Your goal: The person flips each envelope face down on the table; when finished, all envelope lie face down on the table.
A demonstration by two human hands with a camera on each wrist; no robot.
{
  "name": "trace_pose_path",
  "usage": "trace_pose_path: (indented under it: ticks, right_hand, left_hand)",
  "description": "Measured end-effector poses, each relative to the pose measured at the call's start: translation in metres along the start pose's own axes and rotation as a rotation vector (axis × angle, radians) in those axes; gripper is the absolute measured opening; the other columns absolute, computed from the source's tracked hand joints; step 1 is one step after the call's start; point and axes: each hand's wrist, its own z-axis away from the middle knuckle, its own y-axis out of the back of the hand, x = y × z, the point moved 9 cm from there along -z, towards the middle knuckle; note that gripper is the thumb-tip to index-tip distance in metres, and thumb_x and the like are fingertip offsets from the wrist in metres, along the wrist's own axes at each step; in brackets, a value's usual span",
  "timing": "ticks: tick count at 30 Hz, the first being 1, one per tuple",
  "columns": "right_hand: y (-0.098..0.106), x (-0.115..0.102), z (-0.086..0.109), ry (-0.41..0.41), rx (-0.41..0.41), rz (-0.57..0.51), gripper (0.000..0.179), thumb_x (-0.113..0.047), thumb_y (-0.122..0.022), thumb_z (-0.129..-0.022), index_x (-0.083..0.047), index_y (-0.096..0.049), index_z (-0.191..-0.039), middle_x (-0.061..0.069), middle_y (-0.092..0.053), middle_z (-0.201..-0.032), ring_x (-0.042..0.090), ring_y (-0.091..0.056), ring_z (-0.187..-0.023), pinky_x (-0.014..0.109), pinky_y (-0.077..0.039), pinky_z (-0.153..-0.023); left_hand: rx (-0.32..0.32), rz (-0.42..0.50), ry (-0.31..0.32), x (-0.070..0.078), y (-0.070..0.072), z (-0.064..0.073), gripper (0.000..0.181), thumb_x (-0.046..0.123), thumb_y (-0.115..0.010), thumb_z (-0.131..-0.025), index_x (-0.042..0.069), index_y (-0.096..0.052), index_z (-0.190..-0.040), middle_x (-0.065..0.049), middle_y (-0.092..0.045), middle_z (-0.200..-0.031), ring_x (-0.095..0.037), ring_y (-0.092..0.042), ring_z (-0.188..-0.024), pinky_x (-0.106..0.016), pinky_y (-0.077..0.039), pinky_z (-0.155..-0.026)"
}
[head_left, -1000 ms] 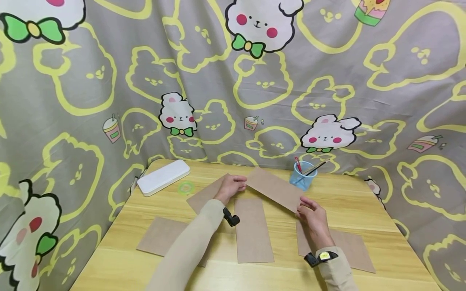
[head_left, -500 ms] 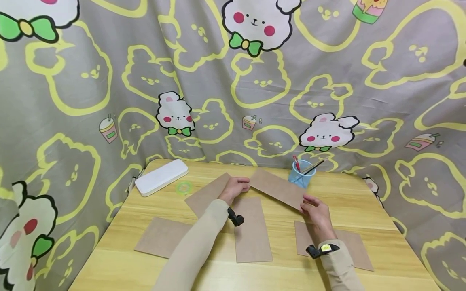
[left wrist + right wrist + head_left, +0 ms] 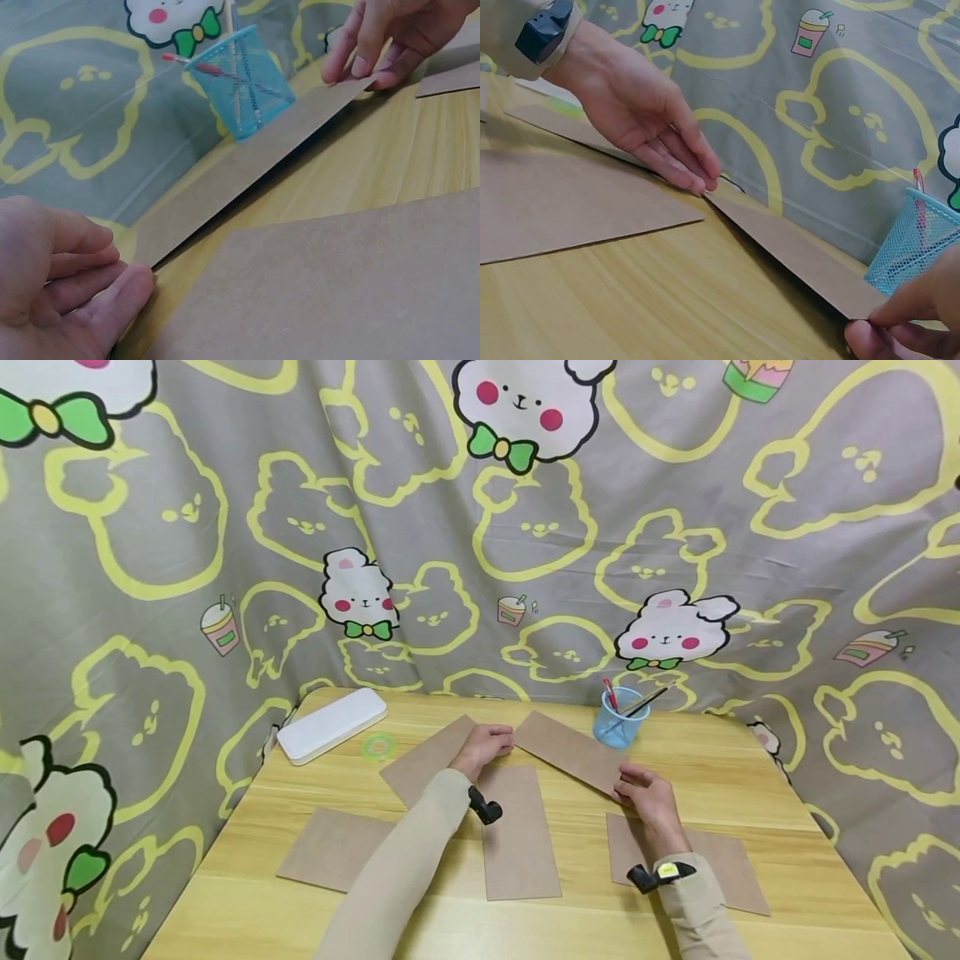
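A flat brown rectangular board (image 3: 570, 753) lies slantwise between my two hands at the back of the table, close over the wood with a dark shadow under its near edge. My left hand (image 3: 486, 750) pinches its left corner between thumb and fingertips, seen near in the left wrist view. At the opposite end my right hand (image 3: 651, 802) pinches the right corner, thumb and fingers meeting there in the right wrist view. Beneath my left hand, a second board (image 3: 427, 760) slants the other way, and an upright board (image 3: 521, 839) lies in the middle.
Two more brown boards lie at the front, one at left (image 3: 337, 850) under my left sleeve, one at right (image 3: 723, 868) under my right wrist. Behind stand a blue mesh pen cup (image 3: 619, 727), a white case (image 3: 332, 725) and a green tape roll (image 3: 378, 746). A patterned curtain (image 3: 442, 527) encloses the table.
The held board has come down closer to the table, uncovering more of the pen cup. My left hand has shifted slightly right, and both hands keep their hold.
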Motion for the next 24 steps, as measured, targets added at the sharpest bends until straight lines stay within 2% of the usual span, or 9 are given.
trace_pose_path:
  ticks: [8, 12, 19, 24]
  right_hand:
    - [-0.012, 0.001, 0.004, -0.019, -0.05, -0.055, 0.052, 0.01, -0.061, -0.103, 0.018, -0.045, -0.153, -0.003, -0.074, -0.097, 0.004, -0.074, -0.078, 0.02, -0.068, -0.077]
    - [-0.014, 0.001, 0.005, -0.015, -0.046, -0.057, 0.051, 0.01, -0.06, -0.104, 0.019, -0.045, -0.152, -0.002, -0.072, -0.098, 0.005, -0.073, -0.077, 0.021, -0.069, -0.077]
    - [-0.007, -0.009, 0.006, 0.003, -0.04, 0.064, 0.046, -0.008, -0.06, -0.111, 0.012, -0.05, -0.152, 0.002, -0.073, -0.106, 0.006, -0.073, -0.081, 0.022, -0.068, -0.077]
    - [0.005, -0.03, 0.009, 0.133, -0.033, 0.194, 0.044, -0.018, -0.055, -0.115, 0.008, -0.053, -0.15, 0.007, -0.076, -0.118, 0.004, -0.073, -0.092, 0.021, -0.067, -0.084]
  left_hand:
    - [0.006, -0.014, 0.007, -0.001, 0.003, 0.003, 0.039, 0.002, -0.061, -0.106, -0.007, -0.065, -0.144, -0.027, -0.065, -0.147, -0.035, -0.069, -0.134, -0.035, -0.061, -0.112]
    - [0.001, -0.002, 0.003, 0.0, 0.004, 0.004, 0.039, 0.002, -0.061, -0.107, -0.008, -0.064, -0.145, -0.028, -0.065, -0.147, -0.036, -0.069, -0.134, -0.036, -0.061, -0.113]
    - [-0.009, -0.012, -0.044, 0.009, 0.02, 0.01, 0.039, 0.005, -0.061, -0.106, -0.007, -0.065, -0.144, -0.027, -0.067, -0.144, -0.037, -0.07, -0.13, -0.04, -0.061, -0.112]
    - [-0.008, -0.115, -0.081, 0.02, 0.041, 0.017, 0.036, 0.017, -0.06, -0.112, -0.002, -0.066, -0.143, -0.024, -0.068, -0.141, -0.036, -0.073, -0.125, -0.041, -0.064, -0.108]
